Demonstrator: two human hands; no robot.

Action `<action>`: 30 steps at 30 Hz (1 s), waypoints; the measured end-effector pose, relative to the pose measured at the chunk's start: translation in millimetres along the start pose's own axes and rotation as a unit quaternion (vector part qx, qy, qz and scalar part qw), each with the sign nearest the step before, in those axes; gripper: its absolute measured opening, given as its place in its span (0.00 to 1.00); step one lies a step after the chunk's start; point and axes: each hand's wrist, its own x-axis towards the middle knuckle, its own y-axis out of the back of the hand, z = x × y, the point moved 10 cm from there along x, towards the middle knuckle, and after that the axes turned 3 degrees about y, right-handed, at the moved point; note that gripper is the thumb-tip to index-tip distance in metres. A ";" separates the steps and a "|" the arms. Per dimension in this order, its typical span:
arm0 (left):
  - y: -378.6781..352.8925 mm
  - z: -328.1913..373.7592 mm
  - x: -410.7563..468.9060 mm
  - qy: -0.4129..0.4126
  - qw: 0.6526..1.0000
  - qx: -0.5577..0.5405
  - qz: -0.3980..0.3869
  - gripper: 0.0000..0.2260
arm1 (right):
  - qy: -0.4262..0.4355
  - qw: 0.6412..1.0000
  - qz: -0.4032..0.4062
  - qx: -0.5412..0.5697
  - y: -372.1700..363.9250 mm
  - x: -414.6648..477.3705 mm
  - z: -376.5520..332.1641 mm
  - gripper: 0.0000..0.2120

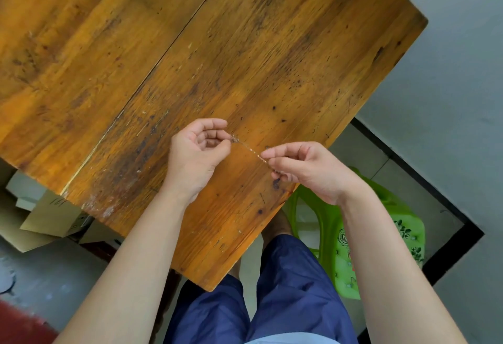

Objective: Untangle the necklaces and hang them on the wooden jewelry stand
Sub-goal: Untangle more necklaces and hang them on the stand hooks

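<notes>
Head view, looking down. Worn orange-brown wooden desk (217,44) with dark scuffs and a long seam running diagonally across the planks.

Left hand (197,153), palm up, fingers curled in, thumb and forefinger pinching one end of a thin, pale gold chain necklace (249,149). A small knotted clump of chain sits right at those fingertips. Right hand (307,167), also curled, pinches the other end between thumb and forefinger; a short bit of chain shows below its fingers. The chain runs nearly straight between the two hands, above the desk near its front right edge. Whether one strand or several twisted together: cannot tell, too fine.

Both forearms bare, reaching in from the bottom of the view. Person wears dark blue shorts (285,289).

To the right of the desk, on the pale tiled floor: bright green plastic stool (353,248) with a printed pattern on top. Under the desk's left side: tan cardboard boxes (46,221).
</notes>
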 end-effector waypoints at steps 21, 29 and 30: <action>-34.6 -15.0 -32.1 -0.177 0.917 0.356 -0.033 0.11 | 0.022 0.976 0.217 0.019 19.4 -10.3 36.4 0.12; -22.4 -7.8 -28.4 -0.200 0.906 0.370 0.047 0.06 | 0.056 0.973 0.218 -0.050 21.7 -11.0 17.2 0.16; -8.0 -6.0 -23.2 -0.164 0.928 0.325 0.075 0.05 | 0.069 0.970 0.216 -0.084 21.6 -9.4 11.8 0.16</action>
